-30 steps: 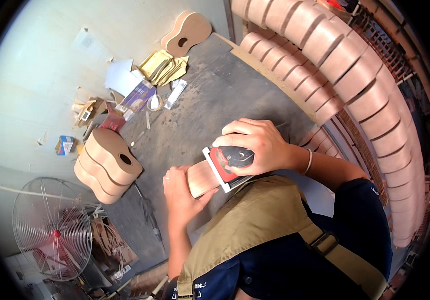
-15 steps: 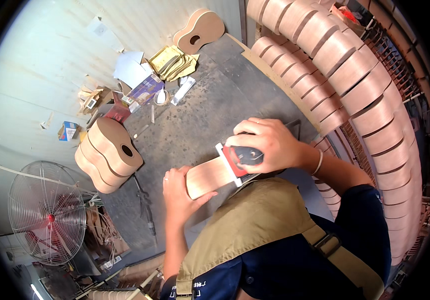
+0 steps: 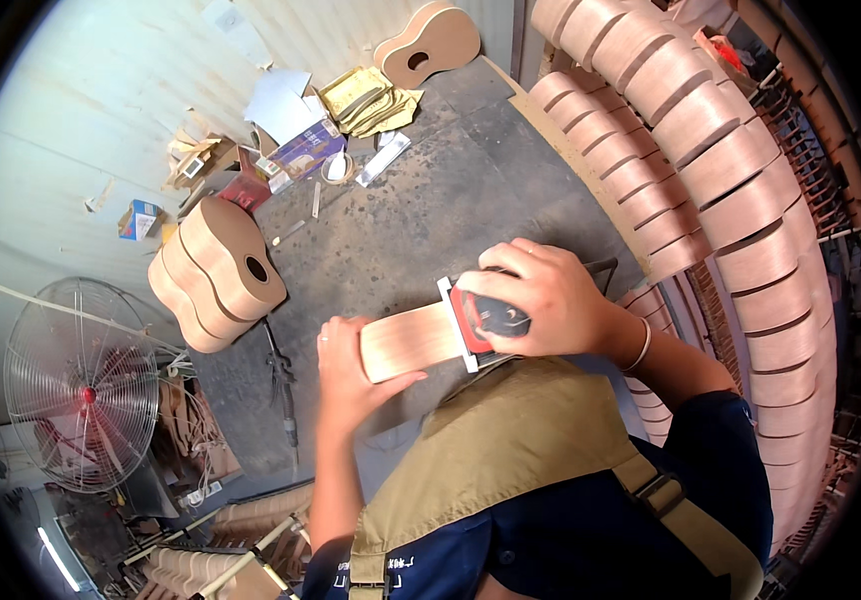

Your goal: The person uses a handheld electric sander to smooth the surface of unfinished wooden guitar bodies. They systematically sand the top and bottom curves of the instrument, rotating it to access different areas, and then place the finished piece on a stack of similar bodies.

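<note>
Dusty grey worktop (image 3: 391, 235) meets a pale wall (image 3: 71, 150) beyond the sander (image 3: 494, 314).

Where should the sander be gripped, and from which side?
Probably take the sander by its dark rounded top, from above and the right, like the right hand. That top bulges upward; the flat, white-edged base faces the wooden piece, whose left end the left hand holds.

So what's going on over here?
Someone is working on a pale wooden piece. Their left hand grips its left end, while the right hand holds a red and black power tool at the other end. Guitar-shaped wooden bodies sit grouped on the left side of the dark workbench.
</note>
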`<move>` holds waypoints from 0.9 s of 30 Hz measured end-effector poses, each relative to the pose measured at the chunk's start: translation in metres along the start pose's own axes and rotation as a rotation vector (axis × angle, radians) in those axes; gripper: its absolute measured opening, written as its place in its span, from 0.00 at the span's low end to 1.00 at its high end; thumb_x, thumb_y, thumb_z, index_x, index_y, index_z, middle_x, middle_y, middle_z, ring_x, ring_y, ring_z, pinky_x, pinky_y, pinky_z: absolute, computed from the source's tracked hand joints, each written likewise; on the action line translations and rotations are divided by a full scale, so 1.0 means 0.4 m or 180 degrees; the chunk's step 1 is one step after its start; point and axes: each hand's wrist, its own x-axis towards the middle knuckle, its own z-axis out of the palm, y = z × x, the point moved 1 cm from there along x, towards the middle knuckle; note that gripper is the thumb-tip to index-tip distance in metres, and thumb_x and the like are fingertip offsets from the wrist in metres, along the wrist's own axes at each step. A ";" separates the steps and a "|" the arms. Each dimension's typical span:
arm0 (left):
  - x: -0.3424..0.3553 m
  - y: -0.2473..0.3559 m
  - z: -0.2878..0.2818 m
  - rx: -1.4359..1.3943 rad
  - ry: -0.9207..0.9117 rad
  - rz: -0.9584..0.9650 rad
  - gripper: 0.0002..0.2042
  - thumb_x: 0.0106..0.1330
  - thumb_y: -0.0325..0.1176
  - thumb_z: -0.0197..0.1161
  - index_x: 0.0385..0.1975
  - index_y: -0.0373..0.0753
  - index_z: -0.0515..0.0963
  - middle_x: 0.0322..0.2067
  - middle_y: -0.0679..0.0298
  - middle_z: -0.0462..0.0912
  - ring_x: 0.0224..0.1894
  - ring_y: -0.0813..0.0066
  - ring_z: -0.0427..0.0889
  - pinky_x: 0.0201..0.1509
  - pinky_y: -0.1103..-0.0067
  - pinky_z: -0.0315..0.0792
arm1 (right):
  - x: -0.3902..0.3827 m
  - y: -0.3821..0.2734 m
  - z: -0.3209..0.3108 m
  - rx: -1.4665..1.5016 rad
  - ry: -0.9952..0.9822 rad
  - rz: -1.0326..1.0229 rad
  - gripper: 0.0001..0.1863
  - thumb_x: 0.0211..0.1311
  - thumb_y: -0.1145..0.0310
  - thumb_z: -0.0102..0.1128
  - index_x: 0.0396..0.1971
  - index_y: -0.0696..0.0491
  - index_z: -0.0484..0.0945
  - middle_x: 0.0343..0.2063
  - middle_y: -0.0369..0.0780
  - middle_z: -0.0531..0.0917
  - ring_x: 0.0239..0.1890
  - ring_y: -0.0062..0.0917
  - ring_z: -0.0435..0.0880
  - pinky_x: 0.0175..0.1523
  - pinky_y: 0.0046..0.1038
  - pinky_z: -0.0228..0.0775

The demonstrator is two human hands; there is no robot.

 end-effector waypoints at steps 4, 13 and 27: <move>0.013 0.025 0.003 0.0139 -0.0052 0.0082 0.45 0.43 0.59 0.92 0.56 0.39 0.78 0.47 0.57 0.78 0.50 0.50 0.77 0.58 0.58 0.70 | 0.013 -0.037 -0.007 -0.0358 -0.0328 -0.0090 0.30 0.53 0.57 0.85 0.56 0.47 0.85 0.46 0.38 0.82 0.47 0.34 0.84 0.49 0.37 0.80; 0.004 0.012 0.005 0.0147 -0.0004 0.0108 0.47 0.39 0.60 0.94 0.54 0.37 0.77 0.46 0.57 0.78 0.48 0.50 0.77 0.57 0.58 0.72 | 0.031 -0.056 -0.001 -0.0430 -0.0481 -0.0182 0.32 0.51 0.57 0.86 0.57 0.47 0.85 0.45 0.37 0.82 0.46 0.33 0.84 0.47 0.36 0.79; -0.014 -0.031 -0.014 -0.0114 -0.0122 -0.0223 0.47 0.39 0.57 0.95 0.56 0.37 0.77 0.49 0.55 0.78 0.52 0.48 0.77 0.59 0.57 0.72 | 0.039 -0.013 0.032 0.0164 -0.0132 -0.0218 0.29 0.52 0.58 0.86 0.54 0.47 0.86 0.47 0.38 0.82 0.47 0.35 0.85 0.48 0.38 0.81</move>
